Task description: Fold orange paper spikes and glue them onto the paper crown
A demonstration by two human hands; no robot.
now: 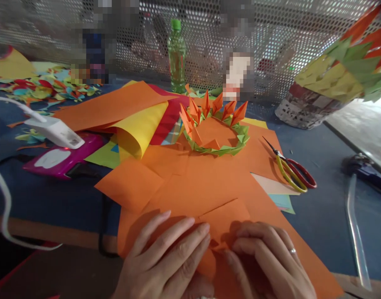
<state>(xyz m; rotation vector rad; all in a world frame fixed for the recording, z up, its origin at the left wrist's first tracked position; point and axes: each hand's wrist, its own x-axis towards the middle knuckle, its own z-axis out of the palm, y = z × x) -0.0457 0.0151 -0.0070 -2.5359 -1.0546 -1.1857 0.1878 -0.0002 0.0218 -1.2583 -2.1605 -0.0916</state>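
My left hand (170, 255) lies with its fingers stretched out over the edge of a small orange paper piece (224, 214). Its thumb is partly tucked below, near the bottom edge of the view. With curled fingers my right hand (268, 253), a ring on one finger, pinches the folded near edge of the same piece. The fingers hide part of the fold. Beneath both hands spreads a large orange sheet (184, 191). Beyond it stands a ring of interlocked green and orange folded paper pieces (237, 145), its orange points upright.
Scissors (290, 168) lie at right, near a glue gun (365, 168) with a glue stick (355, 232). A square orange sheet (129, 182), a magenta device (64, 160) with a white plug (55, 131), paper scraps (53, 85), a green bottle (177, 58) and a folded-paper object (330, 79) surround the workspace.
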